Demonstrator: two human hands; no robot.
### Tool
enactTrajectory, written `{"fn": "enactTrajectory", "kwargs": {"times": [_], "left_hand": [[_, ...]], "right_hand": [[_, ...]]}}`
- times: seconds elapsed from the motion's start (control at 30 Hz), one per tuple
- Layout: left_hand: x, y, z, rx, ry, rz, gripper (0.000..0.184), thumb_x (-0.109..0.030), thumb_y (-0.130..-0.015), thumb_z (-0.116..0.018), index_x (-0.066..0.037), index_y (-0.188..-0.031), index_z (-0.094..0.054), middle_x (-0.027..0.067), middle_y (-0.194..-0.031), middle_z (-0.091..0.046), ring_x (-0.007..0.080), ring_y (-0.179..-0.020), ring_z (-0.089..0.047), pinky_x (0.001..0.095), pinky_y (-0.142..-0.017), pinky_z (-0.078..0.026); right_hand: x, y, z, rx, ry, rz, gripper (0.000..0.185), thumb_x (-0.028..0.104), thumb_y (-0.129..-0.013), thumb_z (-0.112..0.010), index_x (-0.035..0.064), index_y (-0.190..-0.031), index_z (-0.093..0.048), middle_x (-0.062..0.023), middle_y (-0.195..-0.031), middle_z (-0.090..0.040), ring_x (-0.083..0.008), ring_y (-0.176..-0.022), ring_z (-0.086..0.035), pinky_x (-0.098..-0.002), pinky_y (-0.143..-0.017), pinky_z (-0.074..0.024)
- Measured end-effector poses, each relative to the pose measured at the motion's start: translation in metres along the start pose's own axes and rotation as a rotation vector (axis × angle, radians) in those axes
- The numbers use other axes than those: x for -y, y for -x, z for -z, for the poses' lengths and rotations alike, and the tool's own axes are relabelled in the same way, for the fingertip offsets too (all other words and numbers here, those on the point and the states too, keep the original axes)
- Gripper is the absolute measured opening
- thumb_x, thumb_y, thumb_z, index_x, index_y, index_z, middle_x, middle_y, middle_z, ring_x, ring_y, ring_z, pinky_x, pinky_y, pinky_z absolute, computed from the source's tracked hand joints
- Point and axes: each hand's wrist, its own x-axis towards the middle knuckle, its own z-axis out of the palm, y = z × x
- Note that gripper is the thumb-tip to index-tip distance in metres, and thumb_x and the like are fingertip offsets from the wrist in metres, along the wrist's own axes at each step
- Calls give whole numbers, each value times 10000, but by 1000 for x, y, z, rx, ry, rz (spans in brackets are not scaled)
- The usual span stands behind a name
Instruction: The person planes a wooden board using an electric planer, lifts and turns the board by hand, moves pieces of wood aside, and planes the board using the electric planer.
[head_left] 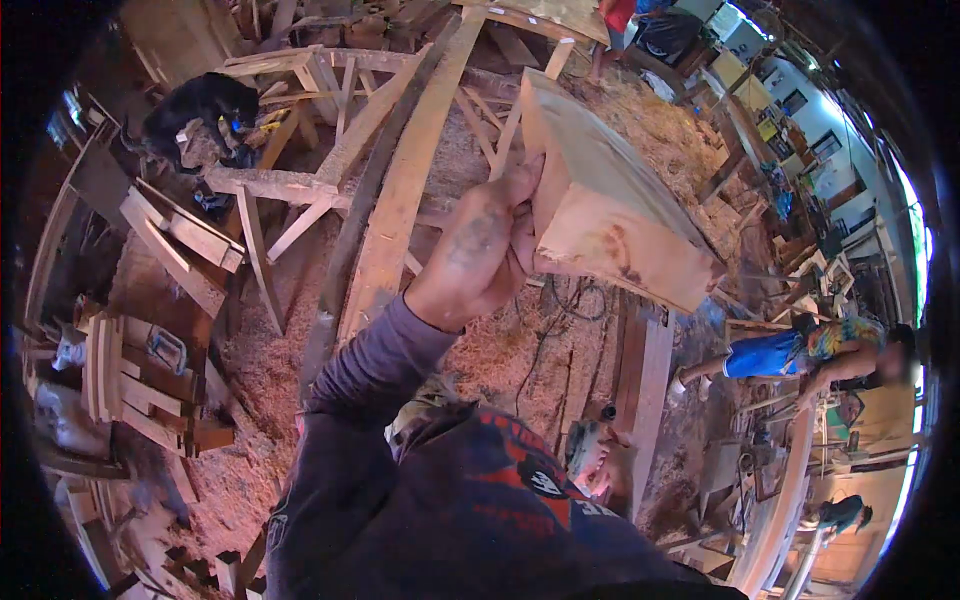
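Just above mid-frame, the left hand [495, 235] is closed on the left end of a wood block [625, 240], thumb on top, fingers lower down, partly hidden. Forearm runs up and right from the dark sleeve [370, 355], elbow low at left. Block is held up in the air, over the floor. Long axis slants from upper left to lower right; far corner points up-frame, the stained side faces the wearer. Nearly all of the block lies right of the grip, with one corner above the thumb. Left of the hand, apart from it, a long beam [425, 150] runs up-frame. Below, shavings [470, 360] cover the floor; a cable [535, 360] lies there. Farther out: dog [200, 110] upper left, stacked offcuts [150, 385] left, co-worker in blue shorts [765, 355] right, another person in red [617, 15] at top.
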Motion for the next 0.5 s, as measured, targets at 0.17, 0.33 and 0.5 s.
{"fn": "enactTrajectory", "kwargs": {"times": [0.17, 0.33, 0.5], "left_hand": [[-5, -2, 2, 41, 28, -22, 470, -262, -1104, -372, -12, -1489, -473, 124, -1398, -629, 211, -1202, -669, 351, -1002, -570], [-15, 0, 4, 68, -5, 6, 475, -247, -1095, -388, -6, -1496, -466, 117, -1402, -626, 215, -1219, -658, 351, -1005, -565], [-17, 19, 6, 52, -281, -114, 524, -301, -1080, -445, 5, -1505, -456, 130, -1425, -608, 238, -1260, -631, 382, -1064, -520]], "right_hand": [[4, 4, -13, 16, 7, -8, 214, 126, -854, -735, 82, -1063, -725, -1, -832, -695, -121, -694, -641, -307, -582, -505], [3, 8, -25, 25, -2, -18, 199, 134, -855, -738, 81, -1046, -724, 0, -822, -694, -122, -679, -639, -310, -569, -502], [-9, 15, -31, 20, -39, -38, 186, 142, -856, -742, 79, -1030, -723, 1, -811, -693, -123, -663, -636, -313, -557, -499]]}}
